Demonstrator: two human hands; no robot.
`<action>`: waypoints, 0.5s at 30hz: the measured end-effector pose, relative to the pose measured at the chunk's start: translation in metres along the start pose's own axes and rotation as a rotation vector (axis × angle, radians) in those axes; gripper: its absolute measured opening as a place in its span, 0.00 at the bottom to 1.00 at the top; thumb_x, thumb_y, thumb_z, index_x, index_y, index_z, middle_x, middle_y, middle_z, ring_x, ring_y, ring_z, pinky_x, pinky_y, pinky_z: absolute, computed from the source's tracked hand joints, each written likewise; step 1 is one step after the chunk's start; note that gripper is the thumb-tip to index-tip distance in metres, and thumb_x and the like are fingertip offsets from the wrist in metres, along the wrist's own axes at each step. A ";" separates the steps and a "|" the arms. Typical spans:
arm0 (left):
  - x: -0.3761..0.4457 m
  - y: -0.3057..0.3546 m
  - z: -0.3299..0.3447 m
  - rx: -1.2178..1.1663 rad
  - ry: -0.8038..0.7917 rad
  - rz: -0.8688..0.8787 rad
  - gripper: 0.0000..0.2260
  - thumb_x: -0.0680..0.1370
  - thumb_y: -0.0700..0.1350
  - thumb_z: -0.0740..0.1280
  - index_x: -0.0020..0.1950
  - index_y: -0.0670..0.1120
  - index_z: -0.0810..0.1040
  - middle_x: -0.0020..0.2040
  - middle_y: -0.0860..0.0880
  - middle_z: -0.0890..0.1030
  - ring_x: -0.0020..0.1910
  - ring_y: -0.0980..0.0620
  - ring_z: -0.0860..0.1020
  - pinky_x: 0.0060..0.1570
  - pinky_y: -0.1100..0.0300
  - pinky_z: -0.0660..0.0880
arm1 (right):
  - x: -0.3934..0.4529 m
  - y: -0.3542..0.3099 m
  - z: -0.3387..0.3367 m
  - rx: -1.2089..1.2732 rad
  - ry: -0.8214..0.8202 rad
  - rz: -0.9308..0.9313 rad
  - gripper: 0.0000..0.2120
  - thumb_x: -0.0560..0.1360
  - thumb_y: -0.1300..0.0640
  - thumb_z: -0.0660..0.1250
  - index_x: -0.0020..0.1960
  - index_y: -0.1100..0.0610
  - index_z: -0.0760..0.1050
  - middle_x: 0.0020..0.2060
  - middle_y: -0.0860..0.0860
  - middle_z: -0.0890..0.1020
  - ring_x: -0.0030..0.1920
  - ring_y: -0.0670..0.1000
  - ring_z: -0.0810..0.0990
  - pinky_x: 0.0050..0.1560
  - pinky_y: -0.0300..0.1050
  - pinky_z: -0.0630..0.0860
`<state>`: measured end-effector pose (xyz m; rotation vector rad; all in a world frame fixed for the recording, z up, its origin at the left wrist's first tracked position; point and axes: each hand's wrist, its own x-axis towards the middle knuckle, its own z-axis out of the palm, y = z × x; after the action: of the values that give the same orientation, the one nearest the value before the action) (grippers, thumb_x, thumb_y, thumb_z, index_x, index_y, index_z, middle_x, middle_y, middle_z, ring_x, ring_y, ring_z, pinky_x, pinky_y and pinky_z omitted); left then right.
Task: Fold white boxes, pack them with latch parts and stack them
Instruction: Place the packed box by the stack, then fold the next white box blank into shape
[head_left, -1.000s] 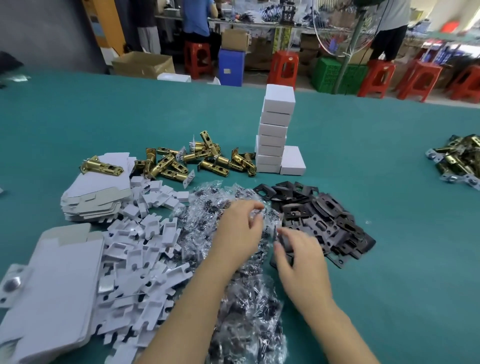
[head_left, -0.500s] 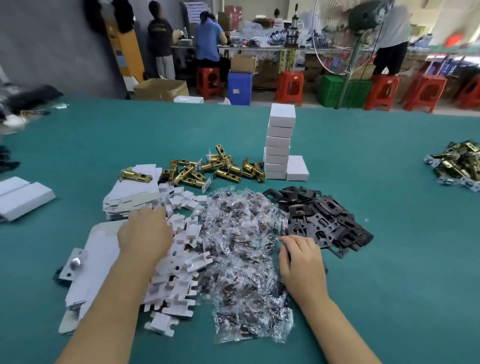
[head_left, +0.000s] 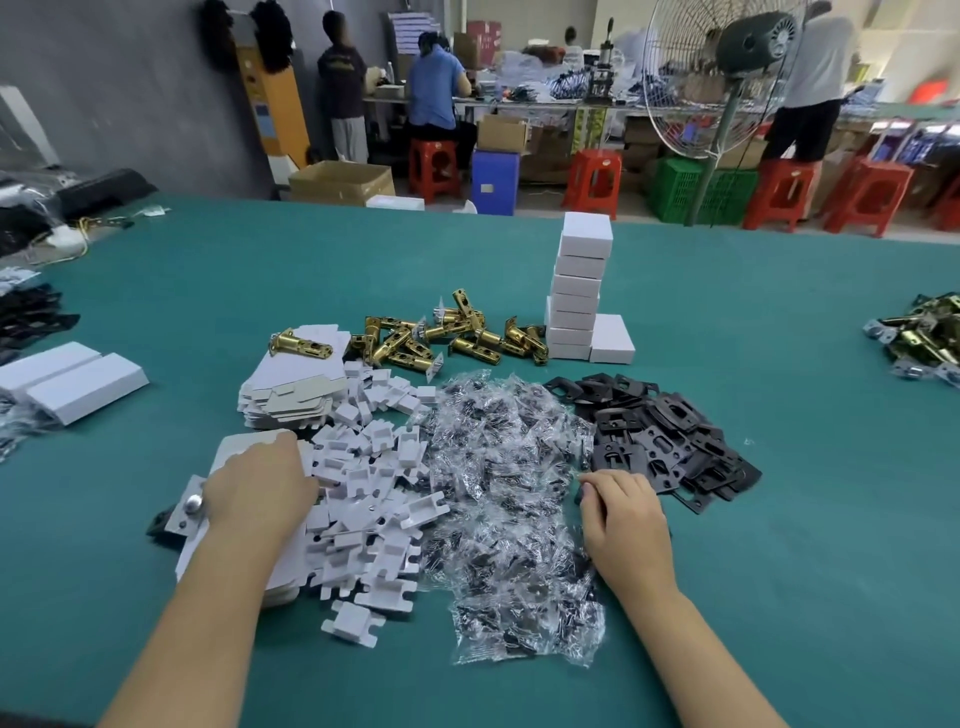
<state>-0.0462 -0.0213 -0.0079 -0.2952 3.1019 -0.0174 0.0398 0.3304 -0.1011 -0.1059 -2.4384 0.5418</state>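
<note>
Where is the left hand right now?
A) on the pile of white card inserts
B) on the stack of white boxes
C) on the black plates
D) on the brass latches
A: the left hand rests on the pile of white card inserts, near the table's front.

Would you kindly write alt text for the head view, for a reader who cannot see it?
A person's left hand rests on flat white box blanks while the right hand touches bagged screws on a green table. Beyond lie brass latches, black plates and stacked white boxes.
</note>
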 end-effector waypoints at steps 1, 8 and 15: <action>0.001 -0.001 0.000 -0.011 0.005 0.006 0.11 0.80 0.50 0.64 0.61 0.50 0.70 0.55 0.48 0.81 0.50 0.45 0.76 0.40 0.56 0.68 | 0.000 0.000 0.000 0.001 -0.002 0.000 0.06 0.75 0.66 0.73 0.51 0.61 0.85 0.45 0.52 0.85 0.47 0.53 0.80 0.53 0.48 0.77; 0.005 0.000 0.000 -0.052 0.037 -0.004 0.03 0.79 0.40 0.60 0.51 0.46 0.72 0.38 0.50 0.70 0.43 0.45 0.72 0.35 0.57 0.65 | 0.001 0.000 -0.001 0.033 -0.023 0.037 0.05 0.77 0.65 0.71 0.52 0.60 0.84 0.45 0.51 0.85 0.47 0.52 0.80 0.53 0.44 0.74; 0.009 -0.005 0.003 0.072 0.119 0.067 0.17 0.77 0.34 0.56 0.60 0.49 0.75 0.50 0.47 0.82 0.43 0.45 0.73 0.39 0.57 0.67 | 0.001 -0.002 -0.003 0.053 -0.032 0.061 0.06 0.78 0.64 0.71 0.52 0.60 0.84 0.45 0.50 0.85 0.47 0.51 0.80 0.53 0.43 0.74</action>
<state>-0.0539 -0.0274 -0.0109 -0.1951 3.2182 -0.1500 0.0415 0.3296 -0.0973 -0.1508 -2.4559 0.6397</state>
